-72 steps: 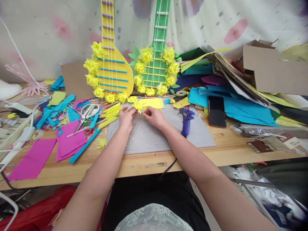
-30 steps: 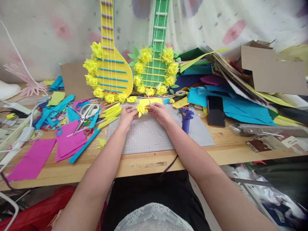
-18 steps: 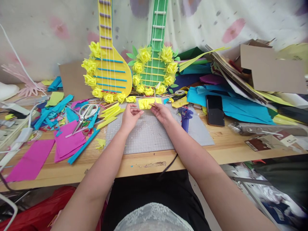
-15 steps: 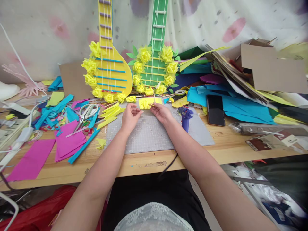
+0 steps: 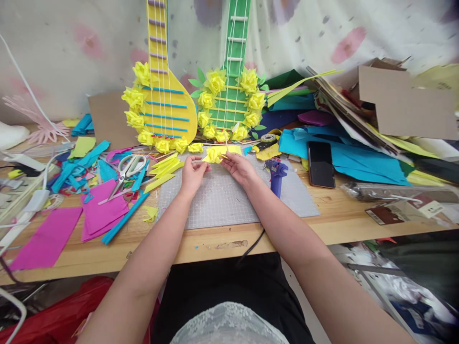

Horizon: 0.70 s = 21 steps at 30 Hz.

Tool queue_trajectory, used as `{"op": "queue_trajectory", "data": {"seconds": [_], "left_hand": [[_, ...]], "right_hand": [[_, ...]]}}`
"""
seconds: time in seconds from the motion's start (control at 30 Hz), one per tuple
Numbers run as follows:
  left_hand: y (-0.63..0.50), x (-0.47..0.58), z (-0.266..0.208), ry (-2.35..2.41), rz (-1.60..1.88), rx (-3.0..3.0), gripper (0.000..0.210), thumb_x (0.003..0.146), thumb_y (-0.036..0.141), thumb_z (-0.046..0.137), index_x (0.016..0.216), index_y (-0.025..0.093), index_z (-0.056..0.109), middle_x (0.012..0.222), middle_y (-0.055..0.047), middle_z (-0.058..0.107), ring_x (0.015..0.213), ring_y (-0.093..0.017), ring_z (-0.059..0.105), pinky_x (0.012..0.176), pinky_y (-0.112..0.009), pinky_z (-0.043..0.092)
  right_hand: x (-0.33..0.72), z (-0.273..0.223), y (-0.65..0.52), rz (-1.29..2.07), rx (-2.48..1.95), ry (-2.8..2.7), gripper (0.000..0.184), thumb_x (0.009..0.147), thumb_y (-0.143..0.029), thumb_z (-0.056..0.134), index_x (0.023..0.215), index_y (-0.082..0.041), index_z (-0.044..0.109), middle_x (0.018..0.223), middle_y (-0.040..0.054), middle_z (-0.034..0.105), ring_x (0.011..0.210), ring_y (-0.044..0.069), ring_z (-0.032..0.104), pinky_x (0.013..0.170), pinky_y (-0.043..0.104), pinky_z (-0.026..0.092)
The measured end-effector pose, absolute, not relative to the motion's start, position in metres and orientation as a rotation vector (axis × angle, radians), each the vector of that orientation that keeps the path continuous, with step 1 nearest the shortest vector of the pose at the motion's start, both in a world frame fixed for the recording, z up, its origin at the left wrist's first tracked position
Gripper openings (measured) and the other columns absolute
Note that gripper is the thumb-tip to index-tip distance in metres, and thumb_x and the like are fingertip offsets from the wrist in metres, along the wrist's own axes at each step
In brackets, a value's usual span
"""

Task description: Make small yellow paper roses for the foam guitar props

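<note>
A yellow crepe-paper flower (image 5: 213, 155) sits between my two hands over the grey cutting mat (image 5: 215, 205). My left hand (image 5: 193, 174) is closed in a pinch at the flower's left side, around what looks like its pale, thin stem. Touching its right edge, my right hand (image 5: 238, 166) has bent fingers, with a thin pale stick (image 5: 226, 142) rising from between them. Behind the flower lies a flat yellow paper piece (image 5: 234, 149). Another yellow flower (image 5: 195, 147) rests just beyond my left hand.
A yellow paper lute shape (image 5: 170, 105) and a green one (image 5: 229, 102), both flower-trimmed, lean at the back. A purple glue gun (image 5: 277, 176) stands right of my hand, near a phone (image 5: 321, 164). Scissors (image 5: 129, 171), yellow strips (image 5: 163, 173) and magenta paper (image 5: 103, 210) lie left.
My left hand has closed on the flower's left side. The flower has shifted slightly left and tilted, and the thin stick in my right hand has moved slightly left.
</note>
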<state>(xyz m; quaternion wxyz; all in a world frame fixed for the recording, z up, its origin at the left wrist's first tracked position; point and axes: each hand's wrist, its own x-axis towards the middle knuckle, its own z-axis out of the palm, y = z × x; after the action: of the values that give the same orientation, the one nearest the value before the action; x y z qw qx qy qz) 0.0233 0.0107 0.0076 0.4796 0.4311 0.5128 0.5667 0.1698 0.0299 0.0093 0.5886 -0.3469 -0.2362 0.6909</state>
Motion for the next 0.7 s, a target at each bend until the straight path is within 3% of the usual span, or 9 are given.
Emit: {"op": "queue_trajectory", "data": {"seconds": [0.37, 0.53, 0.7], "left_hand": [[0.009, 0.019, 0.020, 1.075, 1.354, 0.718, 0.024, 0.061, 0.016, 0.065, 0.085, 0.016, 0.061, 0.069, 0.001, 0.062, 0.059, -0.006, 0.058, 0.062, -0.020, 0.047], [0.009, 0.020, 0.023, 1.117, 1.333, 0.687, 0.019, 0.064, 0.016, 0.061, 0.083, 0.014, 0.063, 0.064, 0.001, 0.061, 0.047, -0.005, 0.052, 0.057, -0.022, 0.047], [0.009, 0.022, 0.020, 1.132, 1.401, 0.743, 0.018, 0.063, 0.015, 0.060, 0.081, 0.015, 0.065, 0.064, 0.001, 0.060, 0.055, -0.006, 0.054, 0.065, -0.024, 0.048]], "right_hand": [[0.169, 0.014, 0.024, 1.585, -0.833, -0.741, 0.020, 0.060, -0.025, 0.072, 0.060, -0.018, 0.053, 0.062, -0.0031, 0.063, 0.065, 0.009, 0.062, 0.071, 0.023, 0.048], [0.169, 0.014, 0.023, 1.566, -0.823, -0.800, 0.021, 0.059, -0.028, 0.073, 0.062, -0.019, 0.054, 0.061, -0.0046, 0.062, 0.064, 0.008, 0.061, 0.069, 0.022, 0.048], [0.169, 0.014, 0.023, 1.564, -0.832, -0.808, 0.019, 0.061, -0.027, 0.072, 0.062, -0.019, 0.054, 0.061, -0.0041, 0.062, 0.064, 0.009, 0.062, 0.069, 0.022, 0.048]]}}
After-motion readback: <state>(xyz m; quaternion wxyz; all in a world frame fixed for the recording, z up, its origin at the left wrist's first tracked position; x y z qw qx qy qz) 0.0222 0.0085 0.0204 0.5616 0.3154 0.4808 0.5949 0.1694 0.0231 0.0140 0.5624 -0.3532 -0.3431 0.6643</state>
